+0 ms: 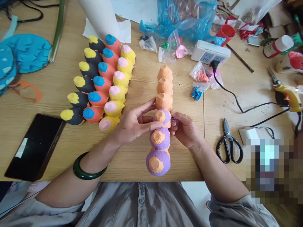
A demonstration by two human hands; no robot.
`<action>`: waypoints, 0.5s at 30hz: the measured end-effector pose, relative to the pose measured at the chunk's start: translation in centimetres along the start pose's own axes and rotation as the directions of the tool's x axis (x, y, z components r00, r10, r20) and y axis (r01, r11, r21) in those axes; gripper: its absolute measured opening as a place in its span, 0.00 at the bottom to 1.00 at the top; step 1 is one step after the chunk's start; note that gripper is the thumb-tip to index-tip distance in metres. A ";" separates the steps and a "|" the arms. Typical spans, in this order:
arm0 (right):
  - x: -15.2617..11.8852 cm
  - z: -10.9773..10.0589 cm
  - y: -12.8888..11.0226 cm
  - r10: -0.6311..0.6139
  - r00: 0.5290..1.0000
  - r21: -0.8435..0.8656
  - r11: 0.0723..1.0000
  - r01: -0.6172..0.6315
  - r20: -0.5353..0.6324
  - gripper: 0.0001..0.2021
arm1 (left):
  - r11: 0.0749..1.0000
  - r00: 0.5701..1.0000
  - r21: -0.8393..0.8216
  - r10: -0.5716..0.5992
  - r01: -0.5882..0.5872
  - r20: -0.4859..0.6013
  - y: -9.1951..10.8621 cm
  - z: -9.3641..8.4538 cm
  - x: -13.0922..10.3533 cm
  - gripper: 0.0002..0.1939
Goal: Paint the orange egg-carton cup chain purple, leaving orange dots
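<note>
An orange egg-carton strip (161, 119) lies lengthwise on the wooden table (54, 91), directly before the person. Its three nearer cones are wrapped in purple with orange tips; the three farther ones are bare orange. The left hand (134, 123) pinches the third cone from the left side, thumb and fingers closed on it. The right hand (186, 129) presses a bit of purple material against the same cone from the right, fingertips closed on it.

Just left lie three finished strips (101, 82), black with yellow tips, red with blue, yellow with pink. A dark phone (35, 146) lies farther left. Scissors (228, 143) rest to the right, well apart from the hands, and a glue gun (287, 94) lies beyond them. A power strip (210, 52) sits behind, with small clear bags (200, 75) of coloured material around it and a blue plastic bag (182, 17) at the back.
</note>
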State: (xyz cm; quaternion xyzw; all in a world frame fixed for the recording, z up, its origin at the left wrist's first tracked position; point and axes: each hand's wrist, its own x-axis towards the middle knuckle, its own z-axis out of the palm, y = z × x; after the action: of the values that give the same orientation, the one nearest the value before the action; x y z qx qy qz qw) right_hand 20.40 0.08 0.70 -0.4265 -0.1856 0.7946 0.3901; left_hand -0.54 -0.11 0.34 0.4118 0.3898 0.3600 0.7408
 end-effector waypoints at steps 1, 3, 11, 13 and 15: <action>0.0 0.0 0.0 0.015 1.000 0.011 1.000 -0.015 -0.001 0.22 | 1.000 1.000 -0.001 0.007 -0.007 0.000 0.2 -0.1 0.1 0.34; 0.1 -0.1 -0.1 0.039 0.999 0.026 0.999 -0.038 -0.006 0.20 | 1.000 1.000 -0.022 0.020 -0.020 0.014 0.4 -0.3 0.1 0.32; 0.1 -0.4 -0.1 0.002 0.997 -0.013 1.000 -0.001 0.082 0.19 | 0.993 0.988 -0.015 0.119 -0.121 -0.102 0.5 -0.1 -0.1 0.39; -0.1 -0.6 -0.1 -0.027 0.993 -0.063 0.997 0.034 0.114 0.18 | 0.988 0.978 -0.017 0.153 -0.156 -0.140 0.7 0.0 -0.1 0.38; -0.3 -0.7 -0.1 -0.072 0.988 -0.136 0.987 0.091 0.137 0.18 | 0.986 0.978 -0.021 0.160 -0.164 -0.135 0.8 0.0 -0.1 0.37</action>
State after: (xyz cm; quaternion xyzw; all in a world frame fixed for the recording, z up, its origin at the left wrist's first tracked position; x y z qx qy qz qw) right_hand 21.13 -0.09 0.55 -0.3919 -0.2841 0.7891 0.3781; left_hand -0.78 0.16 1.07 0.4056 0.3977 0.4517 0.6879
